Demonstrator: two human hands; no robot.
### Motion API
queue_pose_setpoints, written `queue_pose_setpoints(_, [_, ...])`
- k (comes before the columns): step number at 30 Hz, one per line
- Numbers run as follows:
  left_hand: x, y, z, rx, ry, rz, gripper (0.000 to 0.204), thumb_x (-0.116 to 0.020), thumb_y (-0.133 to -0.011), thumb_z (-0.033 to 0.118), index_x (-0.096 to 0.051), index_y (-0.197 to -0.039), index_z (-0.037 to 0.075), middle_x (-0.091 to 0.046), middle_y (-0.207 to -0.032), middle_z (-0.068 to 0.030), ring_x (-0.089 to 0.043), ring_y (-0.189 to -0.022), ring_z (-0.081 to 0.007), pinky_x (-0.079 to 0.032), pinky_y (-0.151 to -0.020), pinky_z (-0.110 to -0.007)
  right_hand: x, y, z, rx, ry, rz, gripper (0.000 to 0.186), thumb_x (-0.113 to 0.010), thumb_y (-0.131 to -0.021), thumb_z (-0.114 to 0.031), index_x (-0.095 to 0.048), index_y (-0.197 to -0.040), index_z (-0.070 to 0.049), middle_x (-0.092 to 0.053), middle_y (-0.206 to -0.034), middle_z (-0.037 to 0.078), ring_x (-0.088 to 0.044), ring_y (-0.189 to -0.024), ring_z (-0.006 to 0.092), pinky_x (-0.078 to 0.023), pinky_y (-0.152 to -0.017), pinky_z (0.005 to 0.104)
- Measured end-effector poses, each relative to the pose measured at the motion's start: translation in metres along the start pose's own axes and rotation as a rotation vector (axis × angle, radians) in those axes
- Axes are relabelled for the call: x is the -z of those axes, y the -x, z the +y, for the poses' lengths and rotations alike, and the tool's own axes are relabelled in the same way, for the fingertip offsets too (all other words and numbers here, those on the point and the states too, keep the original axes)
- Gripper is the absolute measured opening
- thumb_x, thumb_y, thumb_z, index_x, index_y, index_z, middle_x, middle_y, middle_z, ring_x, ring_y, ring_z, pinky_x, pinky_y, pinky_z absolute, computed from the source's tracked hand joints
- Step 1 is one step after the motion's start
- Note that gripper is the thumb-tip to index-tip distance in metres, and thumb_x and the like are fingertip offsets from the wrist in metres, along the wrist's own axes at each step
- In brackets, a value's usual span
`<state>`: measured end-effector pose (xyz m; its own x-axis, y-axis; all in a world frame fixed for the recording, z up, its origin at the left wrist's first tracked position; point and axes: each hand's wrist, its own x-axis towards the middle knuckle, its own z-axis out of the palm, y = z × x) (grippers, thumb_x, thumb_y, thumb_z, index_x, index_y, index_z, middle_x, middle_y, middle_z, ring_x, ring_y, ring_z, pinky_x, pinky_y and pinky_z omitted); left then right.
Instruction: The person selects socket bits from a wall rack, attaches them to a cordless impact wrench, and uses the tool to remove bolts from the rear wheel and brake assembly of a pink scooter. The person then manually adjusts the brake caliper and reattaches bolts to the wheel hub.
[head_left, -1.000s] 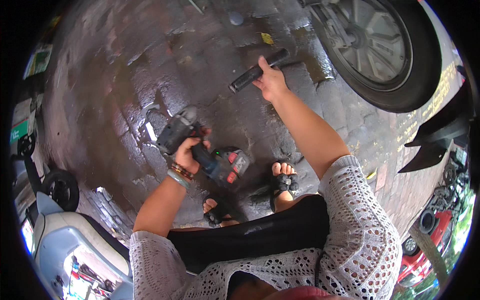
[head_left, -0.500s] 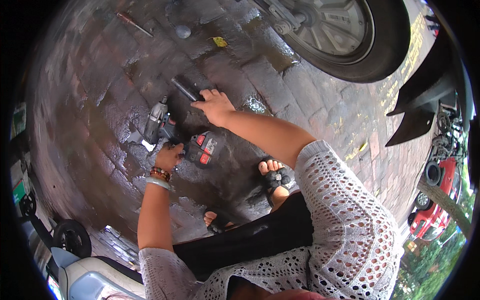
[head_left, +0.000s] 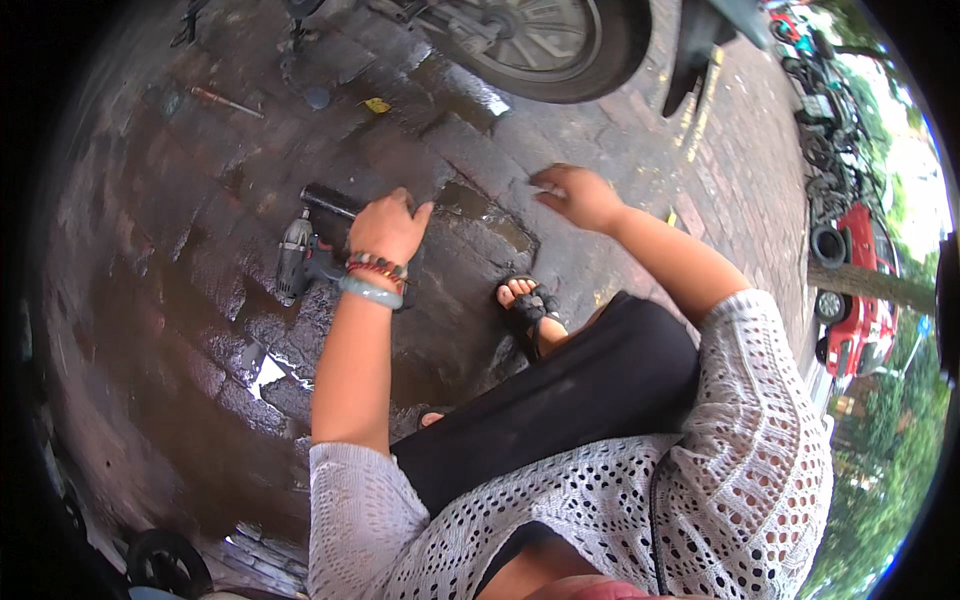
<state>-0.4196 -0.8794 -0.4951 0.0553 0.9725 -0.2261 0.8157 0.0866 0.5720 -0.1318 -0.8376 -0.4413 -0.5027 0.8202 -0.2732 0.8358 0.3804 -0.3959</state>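
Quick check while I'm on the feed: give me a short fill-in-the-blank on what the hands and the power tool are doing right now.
1. The left hand rests on the cordless power tool, which lies on the wet ____ ground.
2. The right hand hovers open and holds ____.
3. Bead bracelets sit on the ____ wrist.
4. A scooter wheel stands at the ____ edge of the picture.

Missing words: paved; nothing; left; top

Cordless impact wrench (head_left: 300, 262): lies on the wet paving (head_left: 180, 200), just left of the left hand (head_left: 388, 226).
Right hand (head_left: 570, 194): right of the left hand, above the paving.
Wheel (head_left: 530, 40): beyond both hands.
Sandalled foot (head_left: 528, 305): between the forearms.
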Motion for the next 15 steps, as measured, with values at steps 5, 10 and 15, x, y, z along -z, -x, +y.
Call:
queue_pose_setpoints(5, [-0.001, 0.021, 0.049, -0.142, -0.01, -0.056, 0.038, -0.058, -0.08, 0.043, -0.064, -0.087, 0.006, -0.065, -0.082, -0.0173, -0.062, -0.082, -0.035, -0.049, -0.071, -0.045, 0.075, 0.119, 0.039, -0.307, 0.207, 0.11, 0.023, -0.061, -0.081, -0.016, -0.062, -0.101, -0.005, -0.064, -0.093, 0.016, -0.064, -0.083, 0.0298, -0.05, -0.072, 0.0362])
queue_pose_setpoints(10, [-0.005, 0.033, 0.068, -0.141, -0.046, -0.002, 0.037, -0.059, -0.08, 0.042, -0.063, -0.088, 0.006, -0.065, -0.083, -0.0157, -0.062, -0.081, -0.0335, -0.049, -0.069, -0.043, 0.093, 0.163, 0.151, -0.62, 0.028, 0.349, 0.023, -0.062, -0.082, -0.02, -0.065, -0.099, -0.005, -0.068, -0.085, 0.011, -0.065, -0.077, 0.0191, -0.049, -0.073, 0.0304])
queue_pose_setpoints(15, [0.007, 0.018, 0.076, -0.103, 0.053, 0.214, 0.043, -0.062, -0.079, 0.041, -0.061, -0.1, 0.003, -0.063, -0.092, -0.0164, -0.062, -0.083, -0.0303, -0.05, -0.071, -0.04, 0.089, 0.102, 0.224, -0.652, -0.202, 0.399, 0.023, -0.061, -0.082, -0.021, -0.066, -0.098, -0.005, -0.068, -0.085, 0.01, -0.064, -0.077, 0.0166, -0.048, -0.072, 0.0295])
